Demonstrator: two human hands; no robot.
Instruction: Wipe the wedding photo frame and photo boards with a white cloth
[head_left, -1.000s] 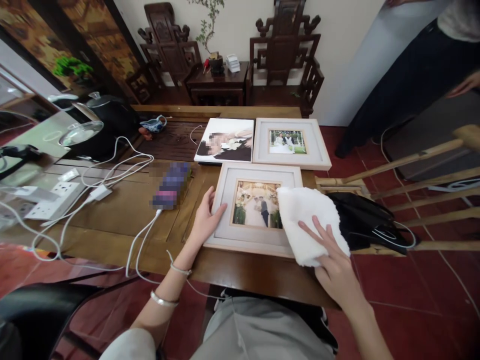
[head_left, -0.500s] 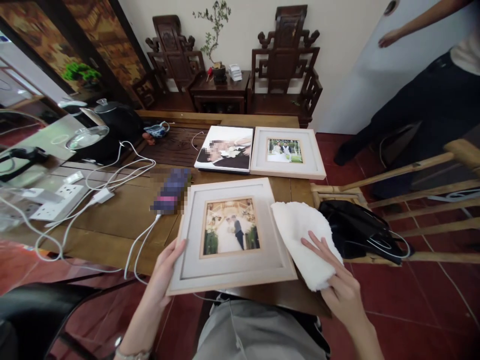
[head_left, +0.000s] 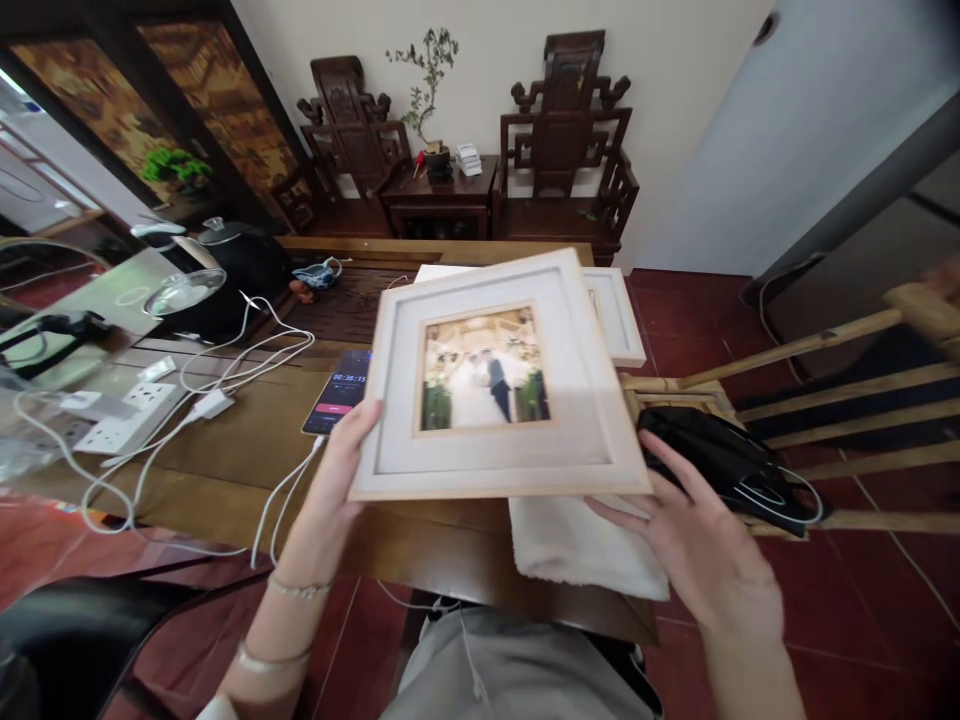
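Note:
A picture frame (head_left: 487,470) with a pale wooden border holds a wedding photo. It is raised above the table and tilted. My left hand (head_left: 349,450) grips its left edge, the thumb in front and the other fingers hidden behind. My right hand (head_left: 705,530) is at the lower right corner with its fingers spread; whether it touches the frame I cannot tell. Beneath that corner a white cloth (head_left: 577,550) lies on the table's front edge, out of both hands. Behind the raised frame, a second picture frame (head_left: 626,320) and a white-edged panel (head_left: 442,271) are mostly covered.
A phone (head_left: 337,395) with a running timer lies left of the raised frame, plugged into a white cable. Several cables and a power strip (head_left: 131,410) spread over the table's left side. A bamboo chair (head_left: 795,330) with a black bag (head_left: 720,460) stands at the right.
The picture frame has risen and shifted right and away from me. My right hand has let go of the white cloth, now on the table. The person at the right has left view.

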